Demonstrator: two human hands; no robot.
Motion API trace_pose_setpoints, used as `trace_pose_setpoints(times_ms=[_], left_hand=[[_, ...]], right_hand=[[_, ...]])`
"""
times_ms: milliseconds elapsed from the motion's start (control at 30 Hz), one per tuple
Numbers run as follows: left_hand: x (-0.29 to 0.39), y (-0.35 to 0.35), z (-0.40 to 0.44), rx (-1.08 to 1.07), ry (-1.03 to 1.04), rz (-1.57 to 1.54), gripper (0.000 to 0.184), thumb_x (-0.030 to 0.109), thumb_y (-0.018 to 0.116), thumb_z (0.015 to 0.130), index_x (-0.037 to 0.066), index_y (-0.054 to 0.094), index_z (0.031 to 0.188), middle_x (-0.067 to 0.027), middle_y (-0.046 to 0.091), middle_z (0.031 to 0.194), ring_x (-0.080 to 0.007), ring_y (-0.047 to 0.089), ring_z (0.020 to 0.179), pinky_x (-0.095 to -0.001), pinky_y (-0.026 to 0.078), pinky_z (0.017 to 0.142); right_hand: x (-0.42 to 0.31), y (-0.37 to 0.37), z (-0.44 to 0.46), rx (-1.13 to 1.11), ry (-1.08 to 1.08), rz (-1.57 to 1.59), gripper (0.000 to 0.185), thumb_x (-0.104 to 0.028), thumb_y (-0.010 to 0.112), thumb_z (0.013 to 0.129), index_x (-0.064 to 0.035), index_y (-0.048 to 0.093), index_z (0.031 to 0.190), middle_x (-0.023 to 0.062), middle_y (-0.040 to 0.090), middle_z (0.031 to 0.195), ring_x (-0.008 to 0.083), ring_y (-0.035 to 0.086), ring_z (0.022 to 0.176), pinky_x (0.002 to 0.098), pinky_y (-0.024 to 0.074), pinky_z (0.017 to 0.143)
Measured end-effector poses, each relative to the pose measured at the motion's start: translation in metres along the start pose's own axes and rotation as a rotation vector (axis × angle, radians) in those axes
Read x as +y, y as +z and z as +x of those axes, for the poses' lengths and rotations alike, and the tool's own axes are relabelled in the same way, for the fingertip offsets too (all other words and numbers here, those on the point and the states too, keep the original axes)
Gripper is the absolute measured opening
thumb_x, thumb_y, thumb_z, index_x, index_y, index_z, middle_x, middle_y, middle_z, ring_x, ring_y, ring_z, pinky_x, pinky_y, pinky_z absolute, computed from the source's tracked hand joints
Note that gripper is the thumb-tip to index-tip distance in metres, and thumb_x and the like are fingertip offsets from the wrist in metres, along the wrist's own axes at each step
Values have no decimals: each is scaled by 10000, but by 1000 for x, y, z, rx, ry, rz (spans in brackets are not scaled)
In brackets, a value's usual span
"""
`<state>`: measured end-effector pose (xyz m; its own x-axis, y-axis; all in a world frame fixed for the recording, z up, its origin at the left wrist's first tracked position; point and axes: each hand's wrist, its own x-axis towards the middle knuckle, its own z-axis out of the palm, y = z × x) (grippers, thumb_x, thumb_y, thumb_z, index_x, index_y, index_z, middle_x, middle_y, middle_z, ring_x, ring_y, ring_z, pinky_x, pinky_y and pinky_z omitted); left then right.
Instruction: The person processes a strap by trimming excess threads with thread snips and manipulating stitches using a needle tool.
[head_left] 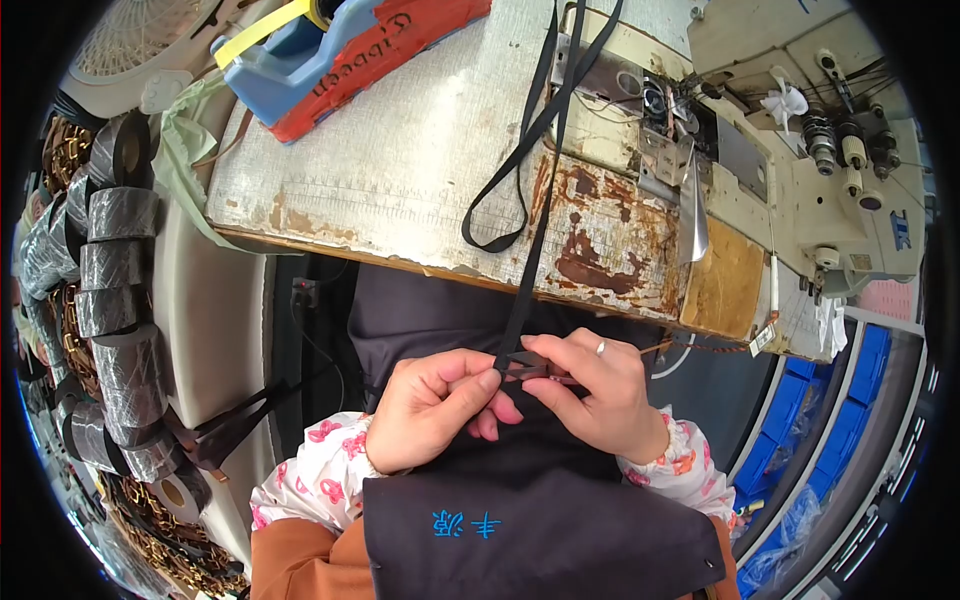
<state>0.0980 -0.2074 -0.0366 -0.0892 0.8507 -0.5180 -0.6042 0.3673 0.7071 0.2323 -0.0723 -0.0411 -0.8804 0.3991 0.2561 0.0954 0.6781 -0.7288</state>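
A long black ribbon [518, 310] runs down over the table edge into my hands. My left hand [430, 405] pinches its lower end between thumb and forefinger, above my lap. Close to its right, my right hand [600, 385], with a ring on one finger, is closed on a slim dark thing [530, 368] that touches or nearly touches the ribbon. What kind of thing it is stays unclear, as the fingers cover most of it. Further up, the ribbon loops loosely across the worn tabletop [400, 150].
A sewing machine [700, 150] with thread guides stands at the upper right. A blue tape dispenser [300, 55] sits at the table's upper left. Wrapped black rolls [125, 270] line the left side. Blue bins [850, 400] stand low on the right.
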Motion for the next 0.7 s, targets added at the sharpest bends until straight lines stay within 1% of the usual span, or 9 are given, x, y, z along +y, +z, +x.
trace_pose_setpoints(times_ms=[33,67,133,233,267,333,433,533,700], left_hand=[[1,0,0,5,2,10,207,123,435,877,-23,532,987,-73,610,751,-54,537,588,-172,442,542],[0,0,1,6,2,9,207,123,435,877,-23,532,987,-73,610,751,-54,537,588,-172,442,542],[-2,0,2,51,8,50,199,124,439,875,-23,536,968,-68,610,736,-53,535,577,-168,439,534],[-3,-1,3,59,15,63,194,122,439,875,-22,538,960,-65,610,727,-53,534,570,-165,437,528],[-2,-1,3,57,13,63,194,122,439,875,-22,538,960,-65,610,727,-53,534,570,-165,437,528],[0,-1,3,49,-14,53,194,122,442,873,-23,535,962,-66,611,729,-53,536,574,-166,436,528],[2,-1,4,33,-36,31,197,128,440,875,-20,531,967,-70,611,735,-56,538,578,-167,431,528],[-1,-3,6,18,-36,2,200,135,433,879,-17,528,969,-72,610,744,-60,539,579,-170,425,530],[-1,-3,8,7,-24,-24,202,136,425,882,-15,529,968,-74,610,750,-64,538,578,-172,422,529]], right_hand=[[0,1,0,-37,99,106,341,-144,691,613,-49,593,926,1,455,592,132,464,491,261,322,406],[0,1,1,-38,99,106,341,-144,691,613,-49,593,926,1,455,592,132,464,491,261,322,406],[1,1,4,58,-164,-250,330,-148,690,615,-49,594,914,8,456,586,133,457,463,261,329,397],[-1,-3,2,-19,-198,-348,303,-155,688,618,-53,596,889,12,455,583,137,448,437,260,334,383],[-1,-4,3,-19,-196,-348,303,-155,688,618,-53,596,889,12,455,583,137,448,437,260,334,383],[1,-5,5,-73,-129,-231,271,-158,683,626,-55,596,862,14,451,574,143,436,411,258,329,371],[4,-1,2,-48,-72,-125,248,-157,680,632,-57,597,842,13,449,566,152,434,403,261,334,371],[7,2,1,-25,-63,-93,246,-157,679,635,-53,597,842,16,450,560,156,431,393,263,335,368],[3,0,3,-2,-95,-204,255,-141,674,635,-45,598,858,14,461,564,144,441,415,259,322,388]])
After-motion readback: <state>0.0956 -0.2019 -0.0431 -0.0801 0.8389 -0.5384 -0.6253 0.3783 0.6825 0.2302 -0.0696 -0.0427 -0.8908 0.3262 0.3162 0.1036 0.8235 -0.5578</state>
